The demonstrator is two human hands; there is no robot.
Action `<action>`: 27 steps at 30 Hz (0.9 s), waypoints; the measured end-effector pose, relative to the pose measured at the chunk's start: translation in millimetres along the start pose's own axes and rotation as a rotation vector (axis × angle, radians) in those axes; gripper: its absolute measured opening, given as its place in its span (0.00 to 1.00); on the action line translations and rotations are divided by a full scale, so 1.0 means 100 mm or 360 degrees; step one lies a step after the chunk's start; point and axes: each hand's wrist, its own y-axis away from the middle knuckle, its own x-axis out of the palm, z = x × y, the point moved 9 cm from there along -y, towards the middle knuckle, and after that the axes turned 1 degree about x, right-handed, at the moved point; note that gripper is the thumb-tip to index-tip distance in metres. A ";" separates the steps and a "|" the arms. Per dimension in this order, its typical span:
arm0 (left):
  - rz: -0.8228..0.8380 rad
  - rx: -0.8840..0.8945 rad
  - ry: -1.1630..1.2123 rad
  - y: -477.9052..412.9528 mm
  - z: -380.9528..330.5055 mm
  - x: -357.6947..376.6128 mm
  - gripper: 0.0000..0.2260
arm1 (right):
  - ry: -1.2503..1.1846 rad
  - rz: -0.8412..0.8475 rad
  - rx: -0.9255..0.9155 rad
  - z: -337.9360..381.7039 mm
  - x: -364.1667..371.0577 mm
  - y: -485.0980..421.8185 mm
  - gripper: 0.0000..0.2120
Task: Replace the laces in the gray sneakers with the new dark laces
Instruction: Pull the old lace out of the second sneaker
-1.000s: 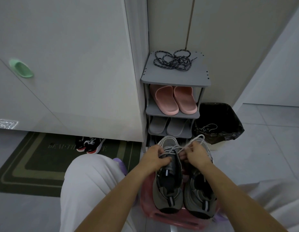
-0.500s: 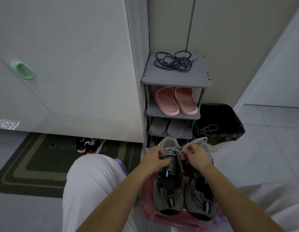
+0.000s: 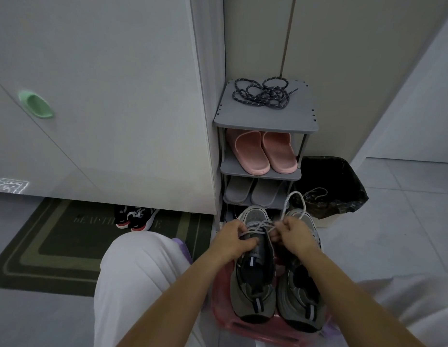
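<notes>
Shelves of a narrow gray plastic shoe rack (image 3: 265,121) stand straight ahead in the corner, between a white cabinet and a black-lined bin (image 3: 343,171). The dark laces (image 3: 263,95), a speckled, rope-like tangle, lie on the rack's flat top tier, well apart from both hands. Smooth pink slides (image 3: 265,152) fill the tier below, and gray slippers (image 3: 253,194) the next. A loose pale cord (image 3: 315,192) lies in the bin's crinkled liner. To the left, a dark doormat (image 3: 55,246) with pale green bands carries small black-and-red shoes (image 3: 135,216), and the cabinet door bears a mint oval handle (image 3: 36,107).

The gray sneakers (image 3: 303,314) sit side by side, heels toward the camera, on a glossy red plastic stool (image 3: 224,304) beside a white-trousered knee (image 3: 137,271); their mesh toes nearly meet the rack's foot. The left hand (image 3: 233,240) curls round the collar of the left sneaker (image 3: 253,304), thumb across its dark tongue. The right hand (image 3: 293,234) pinches the pale lace (image 3: 292,199), a braided cord that arches up in a loop in front of the slippers and crosses the left sneaker's upper eyelets.
</notes>
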 end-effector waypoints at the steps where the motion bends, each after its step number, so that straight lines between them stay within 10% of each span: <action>1: 0.0007 -0.0006 0.0008 0.00 0.00 0.00 0.13 | -0.0183 -0.0036 0.0051 -0.02 -0.02 0.00 0.08; 10: 0.0017 -0.0029 0.0008 -0.02 0.04 0.01 0.15 | 0.0428 0.0092 -0.0085 0.09 0.00 0.05 0.07; 16: 0.0032 -0.0030 0.0004 -0.01 0.04 0.01 0.14 | -0.0275 -0.0127 0.0116 -0.08 -0.08 -0.04 0.09; 22: 0.0009 -0.0028 -0.0001 -0.01 0.05 0.01 0.15 | 0.0467 0.0074 -0.0100 0.05 0.02 0.02 0.07; 27: 0.0036 0.0047 0.0073 0.02 -0.05 0.01 0.24 | 0.0296 -0.0008 -0.0071 0.02 -0.02 -0.01 0.09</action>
